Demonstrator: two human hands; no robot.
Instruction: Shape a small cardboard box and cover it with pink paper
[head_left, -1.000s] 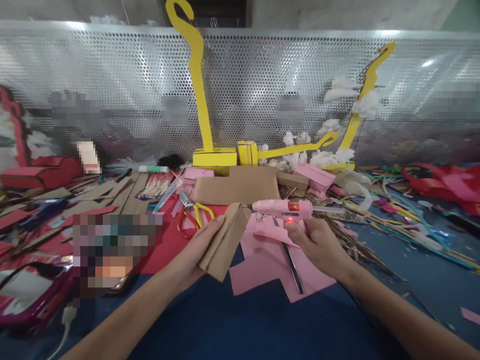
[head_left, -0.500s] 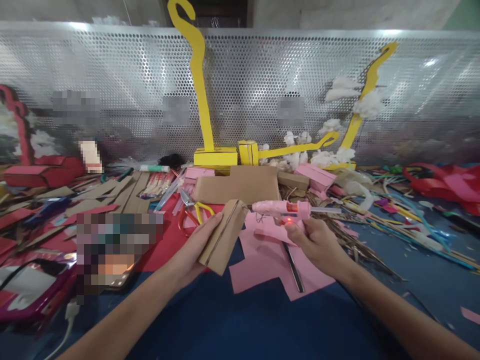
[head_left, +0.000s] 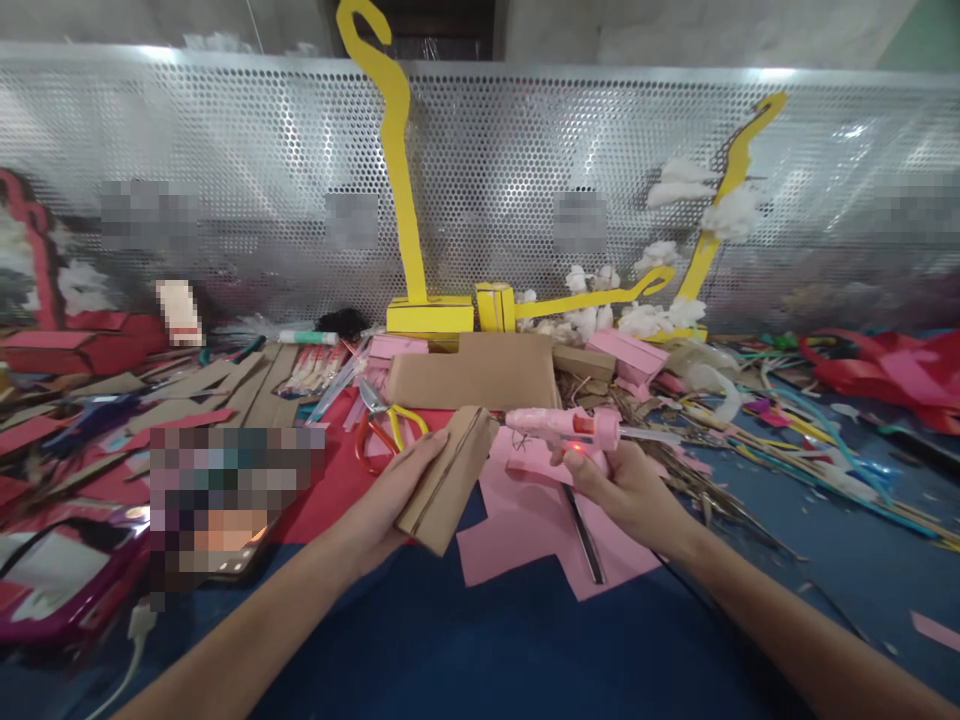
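Note:
A folded brown cardboard box (head_left: 448, 482) is held tilted in my left hand (head_left: 394, 500), whose fingers are mostly hidden behind it. My right hand (head_left: 626, 490) is wrapped round the handle of a pink glue gun (head_left: 566, 428) with a lit red light. The gun's nozzle points left, close to the box's upper right end; whether they touch is hard to tell. Beneath the gun lies a cut pink sheet (head_left: 510, 535) with a dark pen-like tool (head_left: 585, 535) on it. Scissors (head_left: 390, 425) with red and yellow handles lie behind my left hand.
A larger cardboard piece (head_left: 472, 370) stands behind the hands. Yellow hook-shaped stands (head_left: 430, 315) rest against a perforated metal panel (head_left: 495, 150). Cardboard scraps (head_left: 259, 385) and a purple case (head_left: 75, 600) are at left; wires and straws (head_left: 825, 450) lie at right.
The glue gun has shifted slightly, its rear a little lower. The box's upper end has moved slightly right and down. Both hands keep their hold.

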